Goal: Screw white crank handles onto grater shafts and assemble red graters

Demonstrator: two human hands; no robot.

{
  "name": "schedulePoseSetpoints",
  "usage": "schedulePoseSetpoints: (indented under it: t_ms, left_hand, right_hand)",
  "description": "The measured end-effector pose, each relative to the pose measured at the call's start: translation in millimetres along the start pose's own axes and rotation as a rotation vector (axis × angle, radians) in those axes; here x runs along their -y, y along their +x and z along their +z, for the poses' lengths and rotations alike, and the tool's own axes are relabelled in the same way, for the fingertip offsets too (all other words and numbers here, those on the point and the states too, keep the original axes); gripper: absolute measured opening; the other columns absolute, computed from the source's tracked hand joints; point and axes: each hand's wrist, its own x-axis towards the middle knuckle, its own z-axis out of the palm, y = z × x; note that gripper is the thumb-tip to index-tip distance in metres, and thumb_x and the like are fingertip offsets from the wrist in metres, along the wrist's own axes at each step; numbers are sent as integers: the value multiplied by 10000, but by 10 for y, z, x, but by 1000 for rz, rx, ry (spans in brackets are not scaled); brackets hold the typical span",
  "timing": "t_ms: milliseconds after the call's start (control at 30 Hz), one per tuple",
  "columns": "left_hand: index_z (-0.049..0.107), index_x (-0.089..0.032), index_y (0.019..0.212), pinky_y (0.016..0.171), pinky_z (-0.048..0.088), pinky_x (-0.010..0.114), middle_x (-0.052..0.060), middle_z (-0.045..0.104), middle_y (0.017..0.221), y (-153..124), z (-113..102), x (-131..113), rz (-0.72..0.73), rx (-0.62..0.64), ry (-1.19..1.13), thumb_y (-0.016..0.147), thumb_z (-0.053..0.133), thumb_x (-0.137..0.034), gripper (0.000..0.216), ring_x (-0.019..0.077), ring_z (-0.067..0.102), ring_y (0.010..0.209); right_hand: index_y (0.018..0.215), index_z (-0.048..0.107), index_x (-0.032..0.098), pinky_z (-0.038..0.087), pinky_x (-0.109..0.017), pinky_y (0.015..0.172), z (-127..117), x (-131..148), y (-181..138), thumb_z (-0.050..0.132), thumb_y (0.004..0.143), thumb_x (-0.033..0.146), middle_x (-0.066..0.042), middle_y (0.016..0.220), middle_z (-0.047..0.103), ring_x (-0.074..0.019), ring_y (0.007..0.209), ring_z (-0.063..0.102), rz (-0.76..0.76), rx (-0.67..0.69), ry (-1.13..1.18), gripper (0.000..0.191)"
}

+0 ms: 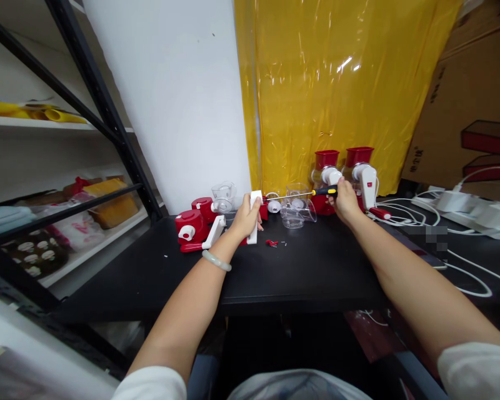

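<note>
My left hand (245, 216) is closed around a white crank arm (255, 236), held upright just above or on the black table; a bit of red shows below the fingers. My right hand (345, 201) grips a screwdriver (325, 191) with a black and yellow handle. Its metal shaft points left, its tip close to the top of the crank arm; whether it touches I cannot tell. Below lie small red pieces (271, 243) and tiny screws (284, 243). Clear plastic parts (294, 214) stand between my hands. Left of my left hand is another white crank with a red handle (191, 247).
Red housings (191, 225) stand at the left on the table (300, 278). Two assembled red-and-white rotary graters (364, 178) are at the back right. White cables (408, 214) and a power strip (479, 211) lie right. A black-framed shelf (108, 122) rises left.
</note>
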Motion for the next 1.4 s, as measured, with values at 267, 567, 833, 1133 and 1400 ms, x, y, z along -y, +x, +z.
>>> schedulePoseSetpoints:
  t_ms: [267, 567, 833, 1133, 1400]
  left_hand:
    - [443, -220, 1172, 466, 476, 281, -33, 589, 624, -3, -8, -24, -39, -5, 29, 1016, 380, -723, 531, 173, 611, 430]
    - [421, -233, 1114, 448, 459, 273, -43, 576, 612, 3, -3, -12, -27, -6, 24, 1012, 378, -728, 508, 170, 606, 417]
    - [411, -237, 1093, 412, 427, 256, -51, 576, 594, 26, -13, 24, -13, -16, -9, 1013, 400, -717, 486, 168, 596, 398]
    - [427, -225, 1112, 441, 441, 276, -49, 575, 583, 8, -8, -2, -9, -7, 16, 993, 398, -759, 548, 181, 597, 398]
    - [415, -233, 1103, 433, 436, 267, -52, 571, 584, 32, -12, 37, -13, -2, 25, 1000, 382, -754, 532, 174, 598, 398]
  right_hand:
    - [802, 470, 254, 392, -195, 394, 103, 109, -87, 793, 775, 411, 72, 679, 556, -82, 483, 491, 7, -7, 15, 360]
    - [798, 623, 218, 507, -228, 479, 96, 167, -111, 714, 700, 296, 9, 747, 622, -128, 637, 600, 92, -42, 120, 155]
    - [777, 556, 246, 417, -208, 360, 74, 76, -44, 758, 796, 601, 59, 559, 529, -89, 412, 447, 19, -83, -119, 409]
    - [793, 508, 245, 400, -208, 364, 133, 134, -86, 727, 766, 298, 77, 576, 554, -86, 389, 449, 5, -44, -45, 227]
    - [797, 462, 259, 374, -209, 367, 135, 176, -121, 699, 736, 291, 85, 536, 485, -96, 404, 429, 46, -39, -22, 246]
